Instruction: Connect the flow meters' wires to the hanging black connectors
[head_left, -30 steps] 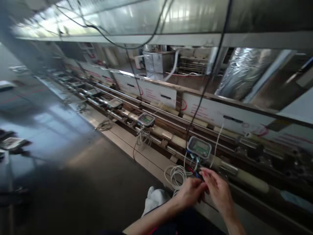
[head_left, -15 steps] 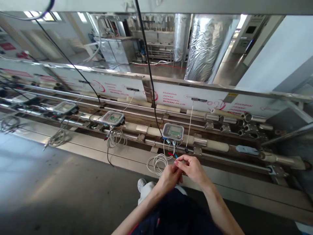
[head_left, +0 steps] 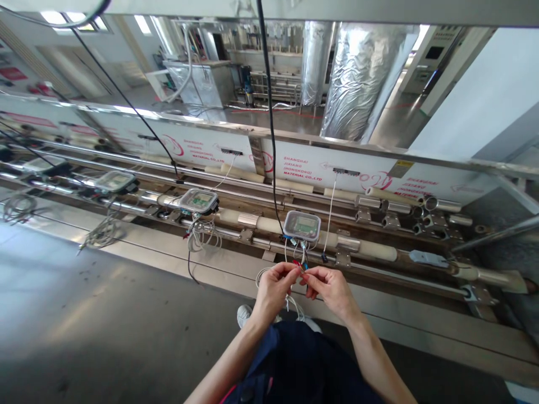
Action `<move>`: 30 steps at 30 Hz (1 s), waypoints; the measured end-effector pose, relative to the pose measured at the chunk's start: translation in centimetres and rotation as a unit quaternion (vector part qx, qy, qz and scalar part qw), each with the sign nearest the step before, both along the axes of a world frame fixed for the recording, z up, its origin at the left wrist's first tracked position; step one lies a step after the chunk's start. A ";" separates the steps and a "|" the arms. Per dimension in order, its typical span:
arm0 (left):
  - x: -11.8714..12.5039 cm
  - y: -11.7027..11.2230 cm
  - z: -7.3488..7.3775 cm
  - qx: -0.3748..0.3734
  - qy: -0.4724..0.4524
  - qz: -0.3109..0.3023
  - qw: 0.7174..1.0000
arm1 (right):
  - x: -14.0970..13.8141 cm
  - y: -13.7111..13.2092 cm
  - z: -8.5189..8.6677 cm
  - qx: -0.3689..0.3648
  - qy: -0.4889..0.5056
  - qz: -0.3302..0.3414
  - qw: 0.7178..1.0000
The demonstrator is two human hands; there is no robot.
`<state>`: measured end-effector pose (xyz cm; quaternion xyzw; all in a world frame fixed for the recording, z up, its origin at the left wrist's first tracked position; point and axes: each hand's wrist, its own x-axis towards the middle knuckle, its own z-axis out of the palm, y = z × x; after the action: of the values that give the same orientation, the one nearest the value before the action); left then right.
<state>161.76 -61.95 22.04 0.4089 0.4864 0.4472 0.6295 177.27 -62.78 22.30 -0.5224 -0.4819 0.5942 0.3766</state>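
Observation:
My left hand [head_left: 273, 287] and my right hand [head_left: 330, 287] meet with fingertips pinched together over thin wires [head_left: 301, 269]. Red and blue pieces show at the fingertips; their exact shape is too small to make out. Just beyond my hands, a clear-lidded box [head_left: 301, 225] with a green circuit board inside sits on the rail. Cables leave the near side of that box and run down to my hands. A loop of pale cable [head_left: 295, 307] hangs below, partly hidden behind my left hand.
More clear-lidded boxes [head_left: 197, 200] with coiled cables [head_left: 204, 235] line the rails to the left. A black cable [head_left: 269, 95] hangs down in front of me. Steel rails [head_left: 404, 276] and rollers run across, with a printed white panel [head_left: 303, 163] behind them.
My left hand has moved up and away from me, from below my right fingers to beside them. The red piece now lies at my fingertips, and the cable loop has shifted behind my hands.

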 end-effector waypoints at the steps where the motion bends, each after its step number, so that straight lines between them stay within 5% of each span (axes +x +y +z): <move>1: 0.1 0.0 0.0 -0.008 -0.016 0.004 1.000 | 0.0 -0.1 0.0 0.002 0.009 0.000 1.000; 14: 1.2 -1.3 0.3 -0.056 -0.148 0.015 0.987 | 0.6 -1.6 0.2 0.002 0.040 -0.003 0.999; 20: 1.2 -1.5 0.8 -0.040 -0.110 0.009 0.993 | 0.5 -1.8 0.4 0.024 -0.023 0.035 0.999; 30: 1.3 -1.6 0.3 0.000 -0.117 0.059 0.991 | -0.1 -2.5 1.4 0.072 0.049 -0.037 0.996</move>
<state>163.05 -63.53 22.39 0.3245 0.4324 0.5282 0.6548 177.20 -65.31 23.70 -0.4818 -0.4841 0.5687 0.4582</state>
